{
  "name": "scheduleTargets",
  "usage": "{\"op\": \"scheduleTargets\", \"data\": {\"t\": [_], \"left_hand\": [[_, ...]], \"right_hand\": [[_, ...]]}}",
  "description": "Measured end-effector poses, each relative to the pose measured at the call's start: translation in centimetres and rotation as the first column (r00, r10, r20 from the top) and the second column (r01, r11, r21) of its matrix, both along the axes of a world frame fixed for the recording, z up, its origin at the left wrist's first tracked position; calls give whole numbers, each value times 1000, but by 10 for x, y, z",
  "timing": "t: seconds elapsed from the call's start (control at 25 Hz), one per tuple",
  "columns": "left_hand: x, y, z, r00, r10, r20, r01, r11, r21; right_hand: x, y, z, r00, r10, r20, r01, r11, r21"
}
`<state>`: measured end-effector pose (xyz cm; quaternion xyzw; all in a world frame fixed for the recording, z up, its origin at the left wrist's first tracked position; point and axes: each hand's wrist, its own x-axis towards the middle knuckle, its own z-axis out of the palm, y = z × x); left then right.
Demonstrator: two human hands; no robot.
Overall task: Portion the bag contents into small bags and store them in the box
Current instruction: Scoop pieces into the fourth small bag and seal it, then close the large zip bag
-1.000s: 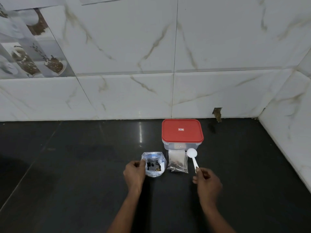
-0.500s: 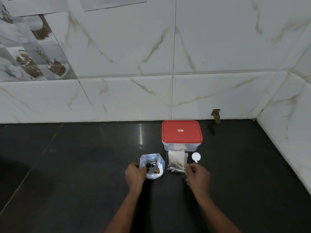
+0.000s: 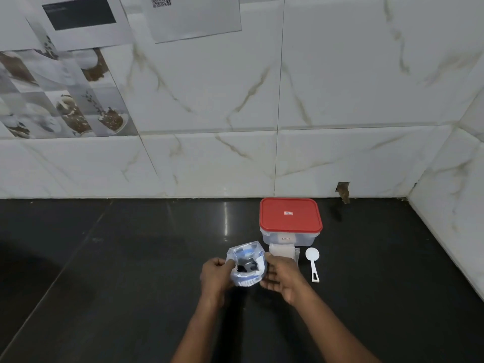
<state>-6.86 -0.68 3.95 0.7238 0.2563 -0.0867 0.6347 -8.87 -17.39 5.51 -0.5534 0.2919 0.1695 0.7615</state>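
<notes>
On the dark countertop (image 3: 131, 271), just in front of the tiled wall, I have the open plastic bag (image 3: 246, 265) lifted between both hands, with its mouth turned up towards the head camera. The left hand (image 3: 216, 275) pinches the left edge of the rim. The right hand (image 3: 282, 277) has its thumb at the right edge and its fingers curled round the bag's side, so both hands are occupied and neither is free. Something dark sits low in the bag; I cannot tell what it is.

As I judge it, portioning has not started. The storage box (image 3: 290, 218) stands beyond the hands with its red lid on. The stack of small bags (image 3: 282, 251) lies flat just in front of the box and is half hidden behind my right hand.

What the next move hinges on is the white scoop (image 3: 313, 265). It lies just right of the right hand, apart from it, with its long axis running near to far: the bowl points at the box and the handle end points back towards me. The right hand is clearly the nearer one to both the scoop and the small bags. I would let that hand release and reach a little to its right for the handle, while the left hand keeps the bag's mouth open
</notes>
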Motion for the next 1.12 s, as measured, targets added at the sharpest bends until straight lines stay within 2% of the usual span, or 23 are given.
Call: {"op": "scheduleTargets", "data": {"t": [0.08,0.24,0.4,0.6,0.68,0.76,0.88,1.04,1.12], "left_hand": [[1,2,5,997,18,-73,-37,963,-268],[11,8,11,981,-28,-190,-57,901,-430],[16,-1,22,959,-113,-260,-20,888,-459],[20,-22,35,953,-201,-226,105,920,-378],[17,-28,37,951,-221,-215,136,926,-353],[14,-34,37,957,-210,-199,129,924,-359],[8,-40,35,959,-212,-186,121,905,-408],[0,-40,44,952,-243,-188,93,812,-577],[1,-41,50,951,-250,-180,85,774,-627]], "right_hand": [[1,-9,2,998,-20,-62,27,992,127],[5,-21,4,991,-39,-128,72,963,260],[10,-31,13,988,-12,-152,54,960,276],[7,-45,24,991,23,-132,1,984,175],[4,-52,26,991,49,-127,-23,981,194],[-4,-58,27,989,77,-124,-47,971,236],[-15,-57,26,990,102,-99,-83,980,181],[-20,-59,34,997,-48,-64,54,994,97],[-19,-62,35,986,-168,18,168,985,-29]]}}
